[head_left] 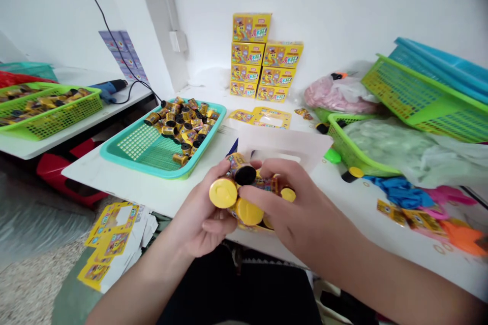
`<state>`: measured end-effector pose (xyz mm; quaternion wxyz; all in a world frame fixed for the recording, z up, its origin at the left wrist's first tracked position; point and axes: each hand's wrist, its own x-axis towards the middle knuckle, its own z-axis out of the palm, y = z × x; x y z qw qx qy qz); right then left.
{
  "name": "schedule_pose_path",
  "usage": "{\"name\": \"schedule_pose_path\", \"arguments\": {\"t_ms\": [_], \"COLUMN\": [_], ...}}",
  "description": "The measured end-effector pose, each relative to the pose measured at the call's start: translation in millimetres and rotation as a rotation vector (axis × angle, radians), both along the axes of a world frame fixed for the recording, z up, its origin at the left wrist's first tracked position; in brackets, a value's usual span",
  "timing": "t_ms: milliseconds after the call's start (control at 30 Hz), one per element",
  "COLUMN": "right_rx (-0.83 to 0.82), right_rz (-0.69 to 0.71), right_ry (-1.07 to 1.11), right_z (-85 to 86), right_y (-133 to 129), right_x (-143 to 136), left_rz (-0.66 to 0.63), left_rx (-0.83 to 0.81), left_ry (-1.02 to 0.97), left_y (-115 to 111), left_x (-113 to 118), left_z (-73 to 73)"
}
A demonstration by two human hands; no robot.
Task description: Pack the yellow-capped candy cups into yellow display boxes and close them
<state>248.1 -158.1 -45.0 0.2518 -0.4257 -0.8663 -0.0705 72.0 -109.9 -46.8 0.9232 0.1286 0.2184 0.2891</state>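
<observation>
Several small printed cylinders are bunched between my hands at the table's front edge. My left hand (208,210) is closed round a yellow-ended cylinder (223,193) and a black-ended cylinder (244,171) resting above it. Beside them is another yellow-ended cylinder (249,212), touched by the fingers of my right hand (292,198). That hand is curled over the cylinders from the right, its fingertips against them. Below the cylinders the yellow edge of a carton shows; my hands hide most of it. An open white carton flap (284,143) stands behind.
A teal basket (133,150) with many cylinders stands at left. Yellow boxes (251,28) are stacked at the wall. Green baskets (351,147) with plastic bags stand at right, near blue (400,192) and orange pieces. Flat yellow cartons (114,244) lie at lower left.
</observation>
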Motion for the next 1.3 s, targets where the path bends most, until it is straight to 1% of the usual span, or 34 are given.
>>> {"name": "schedule_pose_path", "arguments": {"t_ms": [67, 100, 167, 233, 333, 433, 500, 567, 633, 733, 833, 933, 1000, 1067, 1133, 1167, 1233, 1300], "right_rx": [0.01, 0.038, 0.085, 0.067, -0.091, -0.28, -0.369, -0.424, -0.462, -0.522, -0.594, -0.575, -0.503, -0.507, -0.577, -0.617, -0.682, -0.782], "right_rz": [-0.017, -0.03, -0.051, -0.068, -0.142, -0.225, -0.245, -0.243, -0.235, -0.232, -0.237, -0.257, -0.252, -0.17, -0.056, -0.023, -0.002, 0.002], "right_ry": [-0.001, -0.008, -0.027, -0.016, 0.044, 0.049, 0.033, 0.042, 0.073, 0.13, 0.181, 0.279, 0.418, 0.572, 0.652, 0.657, 0.675, 0.764], "right_z": [3.1, 5.0, 8.5, 10.3, 5.5, -7.8, -16.9, -22.2, -22.4, -17.0, -11.8, -6.0, 0.5, 8.6, 15.9, 18.6, 21.1, 20.1], "right_y": [-2, -4, -8, -13, -19, -18, -13, -7, -1, 1, -2, -7, -10, -12, -12, -12, -11, -10], "right_x": [4, 6, 10, 15, 22, 24, 23, 20, 19, 21, 28, 34, 35, 33, 29, 27, 26, 29], "left_rz": [0.072, 0.13, 0.269, 0.354, 0.381, 0.46, 0.491, 0.497, 0.475, 0.434, 0.442, 0.425, 0.356, 0.21, 0.058, 0.006, -0.04, -0.065], "left_rx": [0.07, 0.124, 0.26, 0.383, 0.488, 0.522, 0.533, 0.547, 0.555, 0.535, 0.524, 0.556, 0.579, 0.608, 0.66, 0.691, 0.758, 0.805], "left_ry": [0.082, 0.121, 0.186, 0.23, 0.272, 0.309, 0.323, 0.328, 0.331, 0.343, 0.354, 0.34, 0.342, 0.343, 0.336, 0.339, 0.361, 0.383], "left_y": [-1, -1, -1, 0, 1, 2, 2, 1, -1, -3, -4, -7, -10, -14, -17, -18, -19, -20], "left_x": [3, 4, 6, 8, 10, 9, 7, 5, 3, 0, 0, 1, 4, 7, 10, 12, 14, 15], "left_z": [2.5, 2.9, 2.2, 0.5, -2.3, -4.3, -4.7, -3.9, -2.0, 2.0, 4.4, 3.9, 2.3, 0.2, -2.0, -3.0, -4.6, -5.9]}}
